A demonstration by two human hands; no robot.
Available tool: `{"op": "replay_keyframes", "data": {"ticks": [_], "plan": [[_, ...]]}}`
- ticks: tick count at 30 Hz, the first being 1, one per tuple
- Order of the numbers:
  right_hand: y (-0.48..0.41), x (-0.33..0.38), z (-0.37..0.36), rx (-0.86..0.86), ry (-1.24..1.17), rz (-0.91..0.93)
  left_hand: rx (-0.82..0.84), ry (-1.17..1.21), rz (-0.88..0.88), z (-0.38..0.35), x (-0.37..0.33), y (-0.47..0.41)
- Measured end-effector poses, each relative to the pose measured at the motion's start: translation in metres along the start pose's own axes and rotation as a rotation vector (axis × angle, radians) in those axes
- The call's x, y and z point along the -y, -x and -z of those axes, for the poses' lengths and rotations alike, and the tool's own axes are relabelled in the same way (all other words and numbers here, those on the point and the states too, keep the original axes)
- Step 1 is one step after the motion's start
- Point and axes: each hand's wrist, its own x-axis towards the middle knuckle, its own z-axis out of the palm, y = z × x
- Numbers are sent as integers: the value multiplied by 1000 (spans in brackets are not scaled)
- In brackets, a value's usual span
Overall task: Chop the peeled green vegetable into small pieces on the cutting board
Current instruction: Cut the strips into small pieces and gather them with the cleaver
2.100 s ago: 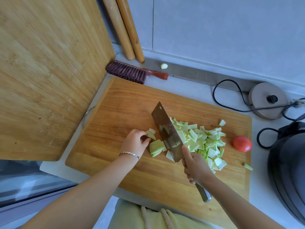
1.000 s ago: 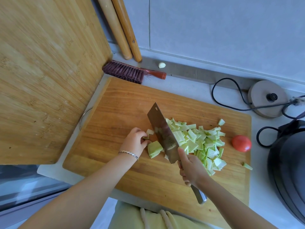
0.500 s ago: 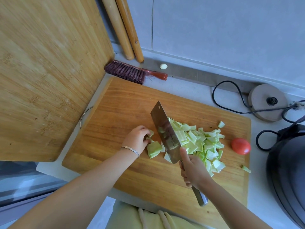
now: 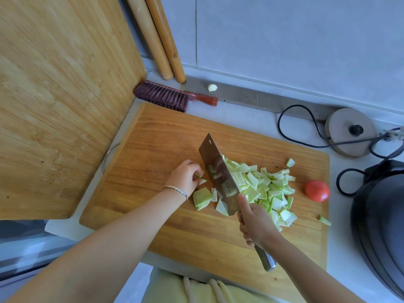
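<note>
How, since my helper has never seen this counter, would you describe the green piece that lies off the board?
Find the flat cutting board and follow its right edge toward the person. Just beyond that edge, nearer than the red tomato, one green piece lies on the grey counter. Unlike the heap of cut pieces, it lies alone, off the wood.

Background stuff: a huge bamboo board (image 4: 54, 95) is propped up across the whole left side. Two wooden rolling pins (image 4: 153, 38) lean in the top-middle corner, with a reddish brush (image 4: 166, 96) lying just below them and a garlic clove (image 4: 212, 87) nearby. On the right are a kettle base (image 4: 349, 132), a tomato (image 4: 317, 190) and a dark appliance (image 4: 382, 226).
</note>
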Motion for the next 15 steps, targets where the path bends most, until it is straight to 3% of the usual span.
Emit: {"op": "replay_keyframes", "data": {"ticks": [5, 15], "plan": [[-1, 1, 0, 5, -11, 2, 35, -91, -7, -1, -2, 1], [0, 2, -7, -18, -51, 16, 1, 29, 79, -3, -4, -1]]}}
